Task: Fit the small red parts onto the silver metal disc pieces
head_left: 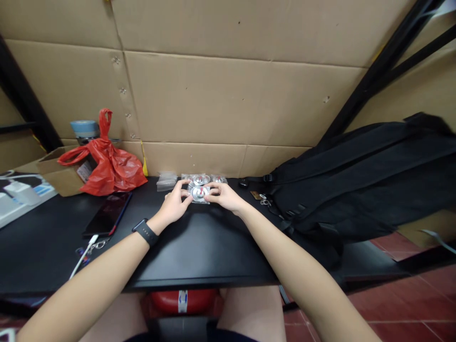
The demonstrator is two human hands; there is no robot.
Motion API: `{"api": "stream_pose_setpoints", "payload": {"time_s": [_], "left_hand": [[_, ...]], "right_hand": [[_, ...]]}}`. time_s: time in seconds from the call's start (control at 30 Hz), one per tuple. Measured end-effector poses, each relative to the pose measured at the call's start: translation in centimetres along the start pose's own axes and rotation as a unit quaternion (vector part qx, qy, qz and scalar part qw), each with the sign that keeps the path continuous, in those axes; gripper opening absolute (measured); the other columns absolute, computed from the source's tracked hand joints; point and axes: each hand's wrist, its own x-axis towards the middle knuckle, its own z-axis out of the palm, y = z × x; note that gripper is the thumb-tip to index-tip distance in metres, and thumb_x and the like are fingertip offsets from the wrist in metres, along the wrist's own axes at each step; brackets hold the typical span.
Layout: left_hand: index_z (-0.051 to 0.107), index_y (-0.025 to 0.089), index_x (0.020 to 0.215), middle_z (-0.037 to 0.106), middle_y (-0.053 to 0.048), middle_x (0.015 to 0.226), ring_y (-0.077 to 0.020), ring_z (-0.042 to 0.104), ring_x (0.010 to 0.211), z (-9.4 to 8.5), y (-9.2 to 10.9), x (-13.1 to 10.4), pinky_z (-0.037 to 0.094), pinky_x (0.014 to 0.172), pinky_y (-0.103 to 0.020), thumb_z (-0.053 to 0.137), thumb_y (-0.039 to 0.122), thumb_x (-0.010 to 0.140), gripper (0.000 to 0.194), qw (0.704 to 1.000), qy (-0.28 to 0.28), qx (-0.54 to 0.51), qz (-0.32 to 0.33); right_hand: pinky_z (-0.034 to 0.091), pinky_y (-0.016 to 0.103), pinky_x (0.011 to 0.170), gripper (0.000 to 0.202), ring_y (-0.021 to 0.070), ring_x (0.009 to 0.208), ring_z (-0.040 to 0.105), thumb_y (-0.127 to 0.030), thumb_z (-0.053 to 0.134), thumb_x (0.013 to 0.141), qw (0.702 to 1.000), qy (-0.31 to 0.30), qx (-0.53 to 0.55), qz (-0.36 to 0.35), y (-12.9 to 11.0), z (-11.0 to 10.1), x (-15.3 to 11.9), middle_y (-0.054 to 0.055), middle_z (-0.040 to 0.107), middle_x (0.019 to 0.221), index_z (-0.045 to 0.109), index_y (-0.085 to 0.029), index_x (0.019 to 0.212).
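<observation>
Between my two hands is a round silvery disc with a red mark, in a clear plastic bag (198,194). My left hand (174,202) pinches the bag's left side with thumb and fingers. On the right side, my right hand (224,195) grips it the same way. Just behind it, against the cardboard, lie a similar bagged disc (201,179) and another bagged disc (218,179), partly covered by my fingers. A small stack of clear plastic bags (166,181) lies left of them. What exactly the discs are I cannot make out.
A black backpack (363,175) fills the right of the black table (199,247). On the left are a red plastic bag (112,166), a cardboard box (62,173), a phone (108,214) with a white cable, and a power strip (24,202). A cardboard wall (221,99) rises behind.
</observation>
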Motion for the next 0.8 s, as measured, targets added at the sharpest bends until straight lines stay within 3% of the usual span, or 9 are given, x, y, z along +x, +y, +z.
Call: {"api": "stream_pose_setpoints", "payload": {"time_s": [0.3, 0.43, 0.53, 0.8], "left_hand": [[0.042, 0.019, 0.142, 0.075, -0.007, 0.106, -0.0199, 0.070, 0.100, 0.4, -1.0, 0.5, 0.050, 0.093, -0.034, 0.050, 0.027, 0.094, 0.049, 0.996, -0.011, -0.089, 0.000], [0.067, 0.016, 0.111, 0.076, -0.009, 0.105, -0.0238, 0.071, 0.098, 0.3, -0.1, 0.4, 0.052, 0.091, -0.035, 0.052, 0.034, 0.091, 0.030, 0.996, -0.015, -0.090, -0.022], [0.071, 0.017, 0.094, 0.077, -0.008, 0.099, -0.0243, 0.071, 0.095, 0.1, 0.3, 0.3, 0.052, 0.091, -0.034, 0.053, 0.038, 0.090, 0.028, 0.994, -0.024, -0.106, -0.021], [0.075, 0.021, 0.088, 0.076, -0.005, 0.095, -0.0239, 0.068, 0.094, 0.2, 0.0, 0.2, 0.052, 0.085, -0.034, 0.058, 0.037, 0.087, 0.024, 0.998, 0.064, 0.007, -0.023]], "right_hand": [[0.048, 0.032, 0.083, 0.048, 0.0177, 0.074, 0.068, -0.038, 0.084, 0.066, 1.000, 0.024, 0.014, 0.001, 0.0, 0.1, 0.0, 0.003, 0.074, 0.078, 0.069, -0.013, 0.104], [0.047, 0.032, 0.083, 0.046, 0.0177, 0.075, 0.067, -0.040, 0.085, 0.064, 0.999, 0.034, 0.011, 0.000, -0.2, -0.2, 0.0, 0.003, 0.074, 0.076, 0.071, -0.014, 0.099], [0.047, 0.031, 0.080, 0.043, 0.0179, 0.073, 0.067, -0.044, 0.086, 0.062, 0.999, 0.043, 0.023, 0.016, -0.3, -0.1, -0.1, 0.004, 0.073, 0.075, 0.072, -0.013, 0.089], [0.045, 0.029, 0.079, 0.043, 0.0149, 0.073, 0.064, -0.050, 0.086, 0.059, 0.992, 0.082, 0.096, 0.021, -0.8, 1.1, -0.2, 0.001, 0.070, 0.074, 0.064, -0.017, 0.074]]}}
